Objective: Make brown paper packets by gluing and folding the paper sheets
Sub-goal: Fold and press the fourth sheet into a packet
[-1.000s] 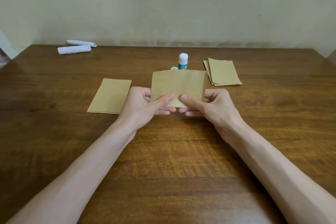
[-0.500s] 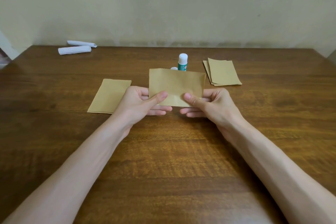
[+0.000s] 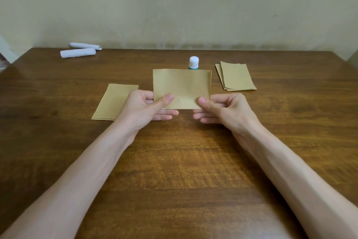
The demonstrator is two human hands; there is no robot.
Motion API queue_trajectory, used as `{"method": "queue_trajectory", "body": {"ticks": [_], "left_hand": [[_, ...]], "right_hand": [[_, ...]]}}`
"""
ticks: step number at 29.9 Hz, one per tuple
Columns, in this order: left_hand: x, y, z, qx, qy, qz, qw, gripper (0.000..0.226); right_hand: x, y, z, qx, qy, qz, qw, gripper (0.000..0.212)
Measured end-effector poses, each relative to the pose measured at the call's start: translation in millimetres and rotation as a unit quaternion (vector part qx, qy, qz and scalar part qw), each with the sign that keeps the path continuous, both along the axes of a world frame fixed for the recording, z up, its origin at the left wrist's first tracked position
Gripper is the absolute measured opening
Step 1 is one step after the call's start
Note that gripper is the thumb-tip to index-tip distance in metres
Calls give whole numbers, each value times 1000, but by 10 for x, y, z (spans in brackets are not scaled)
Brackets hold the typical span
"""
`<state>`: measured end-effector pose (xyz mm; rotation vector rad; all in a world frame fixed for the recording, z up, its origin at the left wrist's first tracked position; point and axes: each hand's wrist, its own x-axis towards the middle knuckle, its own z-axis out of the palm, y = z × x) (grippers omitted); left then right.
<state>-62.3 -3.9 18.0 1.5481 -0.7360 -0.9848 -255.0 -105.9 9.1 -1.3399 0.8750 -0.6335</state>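
A brown pile point(image 3: 114, 101) lies flat on the desk point(image 3: 174, 161), probably parked within reach. The left hand point(image 3: 143, 108) pinches the folded sheet point(image 3: 182, 87) at its lower left corner and the right hand point(image 3: 226, 108) at its lower right, holding it raised, likely to check the folds. The glue stick point(image 3: 193, 62) stands behind it, and a brown stack point(image 3: 237, 76) waits at right.

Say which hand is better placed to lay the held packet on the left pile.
Probably left: the left hand pinches the packet at its left edge, beside the pile; the right hand would have to cross over.
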Motion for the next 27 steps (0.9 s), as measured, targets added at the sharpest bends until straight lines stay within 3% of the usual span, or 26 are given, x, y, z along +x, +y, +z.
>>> {"method": "queue_trajectory", "body": {"ticks": [6,12,16,24,27], "left_hand": [[24,17,20,2,48,-51,998,33],[-1,10,-25,-16,18,-36,999,31],[-17,2,-51,-28,16,-49,998,29],[-68,4,-126,-27,-24,-86,996,29],[-80,-11,-151,-17,-31,-96,995,32]], "right_hand": [[-25,-20,4,-1,-2,-14,1000,21],[-2,15,1,26,-22,12,999,33],[-3,20,-39,21,-20,9,1000,24],[33,34,-79,-62,31,13,997,33],[36,29,-95,-63,9,-8,998,25]]}}
